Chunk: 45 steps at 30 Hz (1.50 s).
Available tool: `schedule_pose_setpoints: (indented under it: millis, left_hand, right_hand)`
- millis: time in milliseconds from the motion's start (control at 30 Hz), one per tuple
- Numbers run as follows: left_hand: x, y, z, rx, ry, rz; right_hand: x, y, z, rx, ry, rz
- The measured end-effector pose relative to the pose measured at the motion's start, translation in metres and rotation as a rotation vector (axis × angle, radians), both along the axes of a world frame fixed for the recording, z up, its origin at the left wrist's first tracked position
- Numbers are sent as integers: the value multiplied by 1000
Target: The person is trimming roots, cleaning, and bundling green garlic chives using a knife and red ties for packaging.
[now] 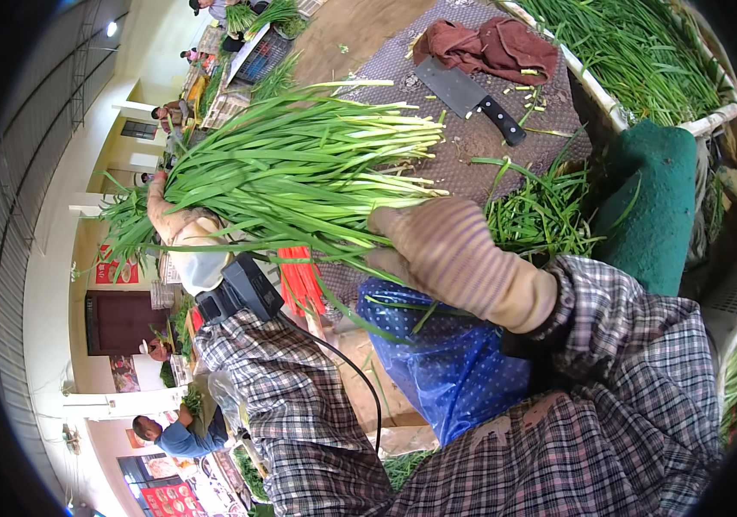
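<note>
A large bunch of garlic chives (pixel 299 164) stretches between my hands, its pale cut ends pointing right. My left hand (pixel 174 215), in a worn glove with bare fingers, is wrapped under the leafy end. My right hand (pixel 450 254), in a striped knitted glove, is closed on the lower stems near the pale ends. Beyond it a cleaver (pixel 463 95) with a black handle lies on the patterned work surface (pixel 377 56). Loose chive leaves and trimmings (pixel 541 207) are heaped right of my right hand. Red tie strips (pixel 300 280) hang below the bunch.
A crumpled brown cloth (pixel 493 47) lies behind the cleaver. At the far right stands a rimmed basket (pixel 614 108) full of chives. A green-covered knee (pixel 653 202) and a blue dotted plastic apron (pixel 437 353) are close by. Other people work at the left, one in blue (pixel 183 438).
</note>
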<state>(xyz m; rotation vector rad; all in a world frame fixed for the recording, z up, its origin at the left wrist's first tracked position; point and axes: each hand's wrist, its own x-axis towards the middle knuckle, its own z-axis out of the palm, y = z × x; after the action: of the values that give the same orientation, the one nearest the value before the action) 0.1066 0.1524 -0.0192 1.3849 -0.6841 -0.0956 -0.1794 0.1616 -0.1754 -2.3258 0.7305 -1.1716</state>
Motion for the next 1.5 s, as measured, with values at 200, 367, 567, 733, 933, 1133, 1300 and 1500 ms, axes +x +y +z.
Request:
schedule_pose_setpoints:
  millis: [200, 367, 567, 733, 933, 1133, 1300, 1500]
  left_hand:
    - [20, -7, -9, -14, 405, -83]
    - [33, -20, -32, -9, 198, -105]
    - [121, 35, 17, 199, 577, -420]
    - [73, 44, 5, 165, 405, -199]
    - [49, 39, 21, 151, 306, -163]
    - [78, 67, 41, -6, 523, -392]
    - [39, 50, -5, -337, 71, -326]
    - [10, 38, 6, -183, 457, -410]
  right_hand:
    - [-23, 4, -4, 141, 168, 135]
    - [-59, 0, -31, 369, 433, 171]
    - [-88, -15, -95, 438, 1171, 99]
    - [-95, -15, -85, 414, 1035, 4]
    - [-33, -66, -54, 319, -178, -14]
    - [-13, -33, -40, 437, -69, 250]
    - [-71, -26, -102, 546, 156, 184]
    - [-40, -38, 12, 108, -159, -9]
